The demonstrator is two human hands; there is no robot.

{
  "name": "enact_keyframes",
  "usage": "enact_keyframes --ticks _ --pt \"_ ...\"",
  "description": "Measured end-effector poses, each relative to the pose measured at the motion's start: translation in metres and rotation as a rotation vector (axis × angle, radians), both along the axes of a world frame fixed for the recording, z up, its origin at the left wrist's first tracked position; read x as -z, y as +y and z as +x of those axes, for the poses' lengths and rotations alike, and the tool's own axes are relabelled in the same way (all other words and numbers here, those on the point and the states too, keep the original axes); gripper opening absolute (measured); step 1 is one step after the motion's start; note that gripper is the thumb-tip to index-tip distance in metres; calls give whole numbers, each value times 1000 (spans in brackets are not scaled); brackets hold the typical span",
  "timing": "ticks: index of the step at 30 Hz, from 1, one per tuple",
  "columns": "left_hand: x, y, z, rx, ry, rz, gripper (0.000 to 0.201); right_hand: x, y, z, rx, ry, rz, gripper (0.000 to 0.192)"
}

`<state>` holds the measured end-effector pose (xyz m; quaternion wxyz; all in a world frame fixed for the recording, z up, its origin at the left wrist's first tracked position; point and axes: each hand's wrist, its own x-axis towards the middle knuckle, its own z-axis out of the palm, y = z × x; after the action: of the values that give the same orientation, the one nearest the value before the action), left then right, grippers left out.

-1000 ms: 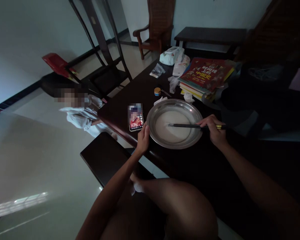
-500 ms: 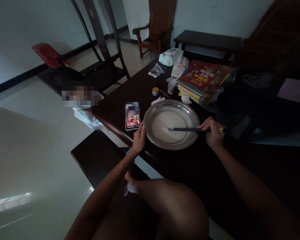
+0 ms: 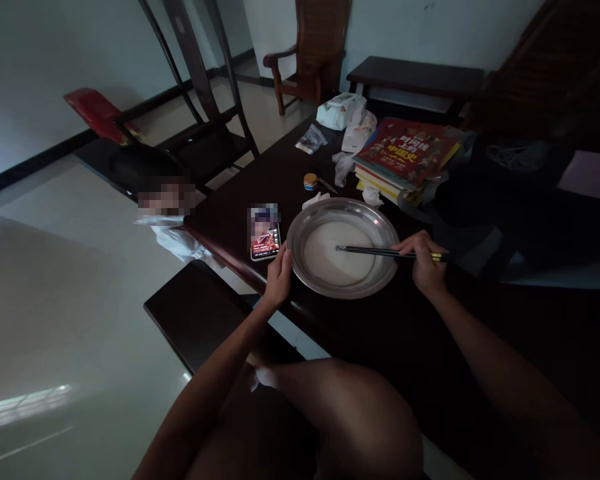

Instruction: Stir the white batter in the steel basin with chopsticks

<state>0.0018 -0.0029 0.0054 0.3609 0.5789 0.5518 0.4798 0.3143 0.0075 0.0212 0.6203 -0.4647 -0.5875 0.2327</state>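
The right hand has its fingers closed around the back end of a pair of dark chopsticks, which reach leftward from the fingers over the rim of a round metal pan; their tips sit in the pale batter that covers the pan's flat bottom. The left hand is curled against the pan's near left rim, fingers bent and pressed to the metal edge, so the pan lies between the two hands on the dark table. Just beyond the left hand's fingertips lies a phone with its screen lit. Past the pan, away from both hands, are a small yellow-lidded jar, crumpled tissues and a stack of books. A small person in a white top stands at the table's left edge, near the phone.
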Motion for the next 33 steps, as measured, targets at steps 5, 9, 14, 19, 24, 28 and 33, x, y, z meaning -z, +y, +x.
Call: enact_keyframes --ticks 5,9,14,19,24,28,33 --pt "0 0 0 4 5 -8 70 0 0 0 -58 24 -25 50" --pt "2 1 0 3 -5 -7 72 0 0 0 -35 -16 -25 49" --pt "3 1 -1 -2 -3 -17 70 1 1 0 -89 47 -34 49" --pt "2 1 0 1 -11 -12 72 3 1 1 -45 15 -14 47" --pt "1 1 0 -3 -2 -11 76 1 0 0 -111 -1 -28 46" --pt "1 1 0 3 0 -11 75 0 0 0 -39 -14 -31 47" --pt "2 1 0 12 -3 -10 74 2 1 0 -116 20 -29 46"
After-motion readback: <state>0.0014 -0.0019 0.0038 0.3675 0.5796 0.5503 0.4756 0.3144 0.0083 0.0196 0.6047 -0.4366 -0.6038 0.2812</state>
